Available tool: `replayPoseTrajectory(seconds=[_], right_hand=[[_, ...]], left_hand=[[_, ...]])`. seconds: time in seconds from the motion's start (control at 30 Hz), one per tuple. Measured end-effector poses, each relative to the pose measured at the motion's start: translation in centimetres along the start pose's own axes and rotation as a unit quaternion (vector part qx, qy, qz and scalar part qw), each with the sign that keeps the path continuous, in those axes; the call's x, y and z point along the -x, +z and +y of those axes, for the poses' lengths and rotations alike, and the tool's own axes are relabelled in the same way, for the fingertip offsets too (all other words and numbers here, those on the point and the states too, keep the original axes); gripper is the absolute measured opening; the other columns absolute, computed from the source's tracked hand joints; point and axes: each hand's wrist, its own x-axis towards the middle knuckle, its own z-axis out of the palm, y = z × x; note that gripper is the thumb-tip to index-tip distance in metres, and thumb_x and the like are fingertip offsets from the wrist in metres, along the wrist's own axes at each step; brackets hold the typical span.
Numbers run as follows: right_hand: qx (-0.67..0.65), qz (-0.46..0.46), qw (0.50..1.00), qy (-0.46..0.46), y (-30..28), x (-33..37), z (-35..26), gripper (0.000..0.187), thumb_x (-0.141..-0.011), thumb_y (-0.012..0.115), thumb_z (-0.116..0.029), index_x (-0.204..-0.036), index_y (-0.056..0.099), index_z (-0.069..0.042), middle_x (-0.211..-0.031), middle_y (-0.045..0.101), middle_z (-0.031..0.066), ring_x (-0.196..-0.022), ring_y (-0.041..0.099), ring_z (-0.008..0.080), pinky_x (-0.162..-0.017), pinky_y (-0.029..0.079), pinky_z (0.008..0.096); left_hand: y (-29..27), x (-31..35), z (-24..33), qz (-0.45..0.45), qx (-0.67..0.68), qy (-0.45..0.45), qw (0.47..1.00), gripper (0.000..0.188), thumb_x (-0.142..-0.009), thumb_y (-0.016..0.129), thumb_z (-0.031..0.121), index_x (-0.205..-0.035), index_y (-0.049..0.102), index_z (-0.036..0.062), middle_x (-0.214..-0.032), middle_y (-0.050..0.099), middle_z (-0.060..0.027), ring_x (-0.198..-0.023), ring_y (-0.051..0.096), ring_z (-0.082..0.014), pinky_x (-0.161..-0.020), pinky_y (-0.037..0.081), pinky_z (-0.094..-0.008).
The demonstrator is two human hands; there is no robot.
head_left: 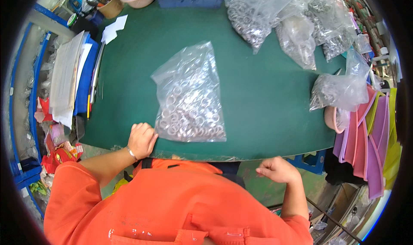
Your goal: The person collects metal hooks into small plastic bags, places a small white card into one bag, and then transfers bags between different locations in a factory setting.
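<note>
A clear plastic bag (pixel 189 94) lies on the green tabletop, its lower part full of small silvery ring-shaped pieces (pixel 185 118). Right beside the bag's lower left corner, at the table's near edge, is my left hand (pixel 143 140). Its fingers are curled, with the fingertips turned out of sight, so I cannot tell whether they grip anything. My right hand (pixel 278 169) hovers past the near edge, well to the right of the bag. It makes a loose fist, and nothing shows in it.
Several plastic bags of metal parts (pixel 254 21) crowd the far right, and a smaller bag (pixel 337 92) sits at the right edge. A blue tray (pixel 189 2) and a pot with scissors (pixel 109 6) stand at the back. Upright papers and folders (pixel 71 77) line the left side.
</note>
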Motion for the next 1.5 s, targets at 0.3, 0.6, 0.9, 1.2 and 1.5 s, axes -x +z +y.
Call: replayPoseTrajectory(seconds=[0.3, 0.6, 0.9, 1.2, 1.5], right_hand=[[0.193, 0.361, 0.899, -0.159, 4.7, -9.2, -8.3, 0.031, -0.070, 0.069, -0.024, -0.078, 0.050, -0.001, -0.080, 0.055, 0.0124, -0.077, 0.056, 0.0332, -0.064, 0.045, 0.0417], [0.050, 0.353, 0.920, -0.162, 6.1, -10.4, -7.9, 0.011, -0.077, 0.058, -0.009, -0.076, 0.054, 0.001, -0.070, 0.060, 0.0156, -0.058, 0.058, 0.0272, -0.054, 0.046, 0.0348], [-0.358, 0.337, 0.827, -0.274, 3.3, -7.1, -11.5, 0.008, -0.075, 0.054, -0.006, -0.072, 0.054, 0.002, -0.070, 0.061, 0.0116, -0.051, 0.057, 0.0133, -0.048, 0.048, 0.0261], [-0.526, 0.319, 0.678, -0.403, 2.6, -6.4, -12.4, 0.006, -0.078, 0.052, -0.003, -0.072, 0.053, 0.000, -0.070, 0.060, 0.0117, -0.052, 0.055, 0.0133, -0.051, 0.050, 0.0295], [-0.247, 0.430, 0.744, -0.447, 1.4, -8.8, -12.9, 0.036, -0.071, 0.071, -0.008, -0.104, 0.057, -0.004, -0.097, 0.056, 0.0098, -0.084, 0.053, 0.0108, -0.068, 0.046, 0.0251]], left_hand=[[0.0, 0.5, -0.3, 0.057, 0.040, -0.004, 0.998, 0.018, -0.075, 0.063, 0.019, -0.072, 0.051, 0.0062, -0.070, 0.047, -0.0073, -0.066, 0.047, -0.0260, -0.062, 0.033, -0.0351], [0.0, 1.6, -0.2, 0.060, 0.243, -0.117, 0.961, 0.020, -0.083, 0.057, 0.017, -0.069, 0.051, 0.0034, -0.064, 0.044, -0.0033, -0.060, 0.044, -0.0155, -0.058, 0.035, -0.0288], [-3.5, -1.0, 2.2, 0.095, 0.502, -0.146, 0.847, 0.025, -0.084, 0.060, 0.021, -0.065, 0.052, 0.0065, -0.058, 0.042, 0.0058, -0.053, 0.034, -0.0032, -0.046, 0.027, -0.0208], [-5.6, -1.6, 4.2, 0.164, 0.616, -0.169, 0.751, 0.030, -0.088, 0.054, 0.026, -0.065, 0.041, 0.0118, -0.053, 0.034, 0.0048, -0.046, 0.029, -0.0050, -0.047, 0.029, -0.0215], [-8.9, -3.6, 7.6, 0.223, 0.695, -0.113, 0.674, 0.029, -0.089, 0.054, 0.023, -0.064, 0.042, 0.0117, -0.053, 0.032, 0.0054, -0.045, 0.028, -0.0052, -0.048, 0.027, -0.0234]])
